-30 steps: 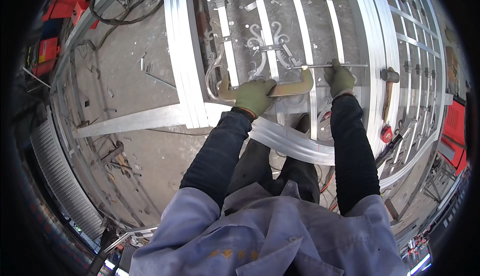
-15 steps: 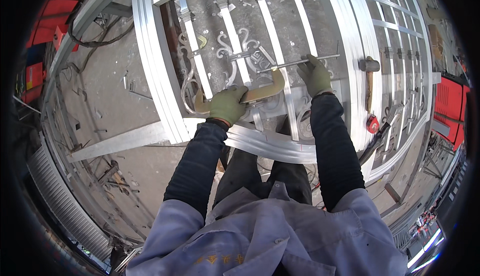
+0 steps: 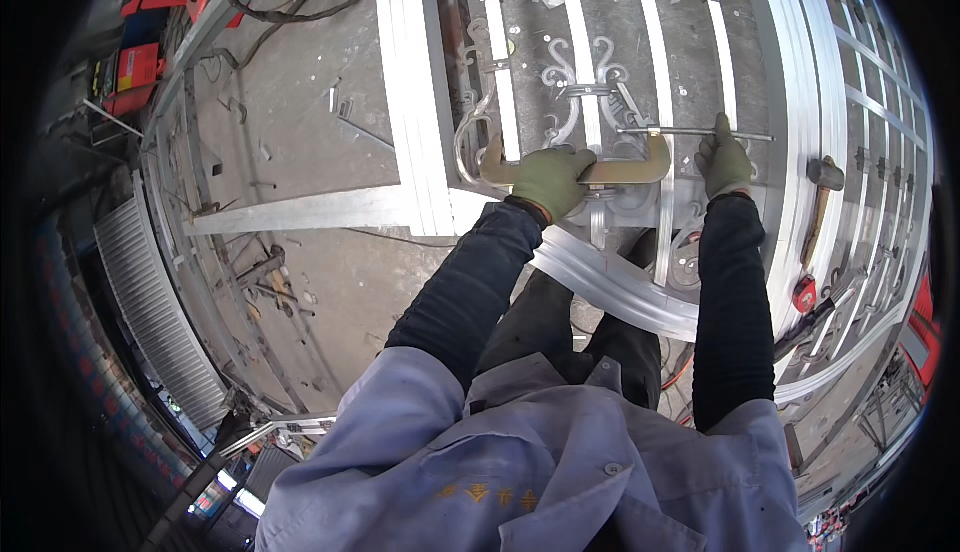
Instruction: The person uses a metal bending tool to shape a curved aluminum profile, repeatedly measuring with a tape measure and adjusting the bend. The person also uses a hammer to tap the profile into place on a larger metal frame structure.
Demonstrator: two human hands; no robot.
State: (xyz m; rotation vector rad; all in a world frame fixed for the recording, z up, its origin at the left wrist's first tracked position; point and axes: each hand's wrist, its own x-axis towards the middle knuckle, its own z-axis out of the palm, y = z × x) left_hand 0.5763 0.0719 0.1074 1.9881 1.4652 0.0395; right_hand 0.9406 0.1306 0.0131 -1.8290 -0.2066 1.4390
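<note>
My left hand [image 3: 552, 178], in a green glove, grips a flat tan C-shaped piece [image 3: 620, 170] laid across the bars of a silver metal gate [image 3: 425, 102] lying flat below me. The piece spans two upright bars near a scroll ornament [image 3: 578, 64]. My right hand [image 3: 724, 160], also gloved, holds a thin metal rod [image 3: 660, 132] that lies crosswise over the bars just above the tan piece. Both forearms wear black sleeves.
A hammer with a wooden handle [image 3: 822, 202] and a red round object [image 3: 804, 294] lie on the gate at right. Another barred frame [image 3: 880, 132] lies further right. Red equipment and cables [image 3: 160, 2] sit at upper left, metal scraps [image 3: 270, 282] on the concrete floor.
The view has shifted as my head moved; both hands keep their hold on the tan piece and the rod, staying at the same spot on the gate.
</note>
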